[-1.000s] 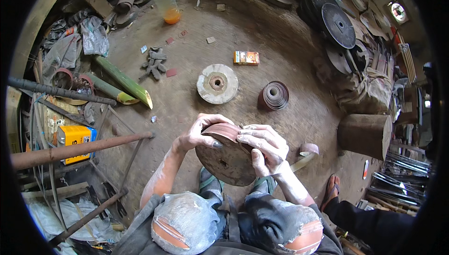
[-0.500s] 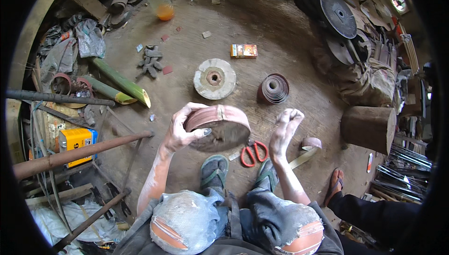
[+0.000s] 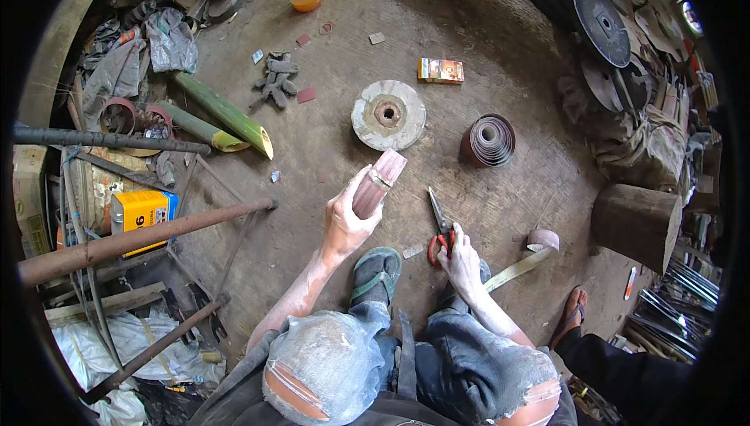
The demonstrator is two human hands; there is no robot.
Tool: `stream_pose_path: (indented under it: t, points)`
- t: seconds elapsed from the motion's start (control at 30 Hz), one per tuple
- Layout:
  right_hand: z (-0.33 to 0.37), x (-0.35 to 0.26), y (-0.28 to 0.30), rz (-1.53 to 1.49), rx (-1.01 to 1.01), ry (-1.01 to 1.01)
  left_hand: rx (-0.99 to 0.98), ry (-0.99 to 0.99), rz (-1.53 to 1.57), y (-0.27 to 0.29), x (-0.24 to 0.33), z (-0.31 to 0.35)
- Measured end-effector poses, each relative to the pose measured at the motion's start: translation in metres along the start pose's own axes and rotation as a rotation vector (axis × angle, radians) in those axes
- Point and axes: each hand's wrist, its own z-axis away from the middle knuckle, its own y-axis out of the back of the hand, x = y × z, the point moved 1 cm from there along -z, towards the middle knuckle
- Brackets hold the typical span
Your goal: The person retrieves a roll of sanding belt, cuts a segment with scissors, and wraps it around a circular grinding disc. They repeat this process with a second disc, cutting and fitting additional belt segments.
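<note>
Brown open floor separates hands: left grips wheel edge, right's scissors grip unclear.

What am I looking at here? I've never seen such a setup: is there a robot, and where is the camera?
No robot here, just a person working with two bare hands. The camera is worn on their head and looks down; its wide lens bends straight edges near the rim. That is why you see their own knees at the bottom.

The left hand holds a wheel nearly edge-on, with a reddish band around its rim. The right hand is at the red handles of the scissors; how firmly it grips is hard to tell.

On the floor beyond lie a second wheel, a brown roll, a small box and a grey glove.
</note>
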Motion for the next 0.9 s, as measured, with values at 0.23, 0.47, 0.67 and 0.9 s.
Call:
stream_pose_path:
  t: [0.23,0.47,0.67,0.9]
  points:
    - [-0.018,0.008,0.009,-0.135,0.031,0.065,0.02,-0.016,-0.025,-0.004,0.001,-0.006]
    - [-0.023,0.008,0.028,-1.539,-0.226,-0.383,-0.022,-0.038,0.041,-0.005,0.006,-0.007]
    - [-0.005,-0.037,0.072,-1.753,-0.402,-0.157,-0.042,-0.149,-0.083,-0.003,0.025,-0.017]
    - [0.001,-0.088,0.11,-1.536,-0.685,0.206,-0.043,-0.217,-0.292,-0.002,0.039,-0.019]
